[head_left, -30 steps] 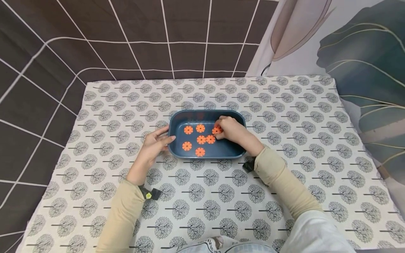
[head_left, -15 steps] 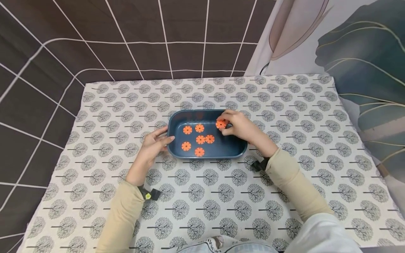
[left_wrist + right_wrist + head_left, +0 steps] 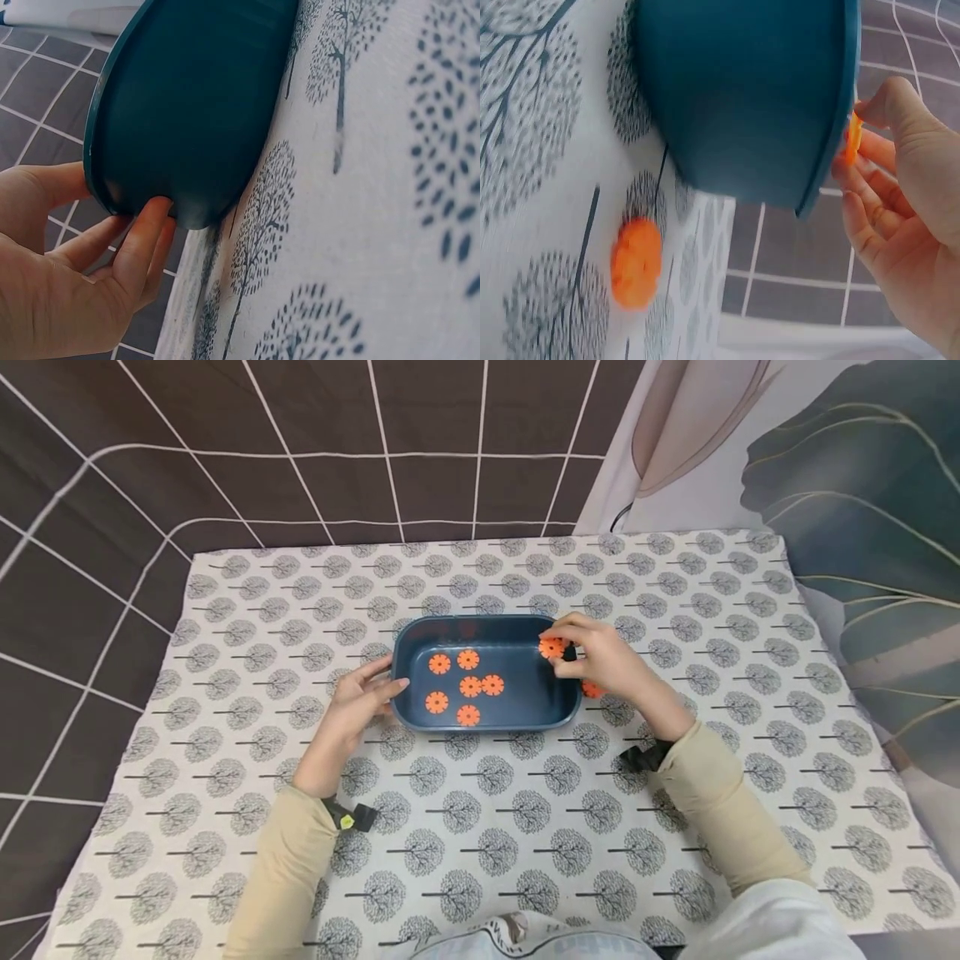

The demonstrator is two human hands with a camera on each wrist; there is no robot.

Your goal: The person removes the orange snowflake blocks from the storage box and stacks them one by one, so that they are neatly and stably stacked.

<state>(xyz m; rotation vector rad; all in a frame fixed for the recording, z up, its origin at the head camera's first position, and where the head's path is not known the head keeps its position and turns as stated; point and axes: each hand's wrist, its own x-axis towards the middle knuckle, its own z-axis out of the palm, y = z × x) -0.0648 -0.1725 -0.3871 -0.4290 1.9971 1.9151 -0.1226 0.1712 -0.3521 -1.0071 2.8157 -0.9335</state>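
Note:
A dark blue oblong basin (image 3: pixel 525 714) sits on the cloth, and several orange notched discs (image 3: pixel 468 686), like snowflake building pieces, lie on its floor. My left hand (image 3: pixel 352 710) grips the basin's left end, thumb over the rim and fingers against the outer wall, as the left wrist view shows. At the right end, my right hand (image 3: pixel 607 656) pinches one orange snowflake disc (image 3: pixel 552 648) between thumb and fingertips, at rim height. Another orange disc (image 3: pixel 636 262) lies on the cloth just outside the right wall, partly hidden under the right hand in the head view.
The table wears a white cloth (image 3: pixel 465 827) printed with grey trees. A dark curtain (image 3: pixel 315 485) with white grid lines hangs behind and at the left; a leaf-patterned one (image 3: pixel 862 510) hangs at the right. Both wrists carry black straps (image 3: pixel 352 816).
My right hand has lifted the pinched disc from the basin floor and carried it right to the rim. The disc on the cloth has come into view. The left hand stays on the basin.

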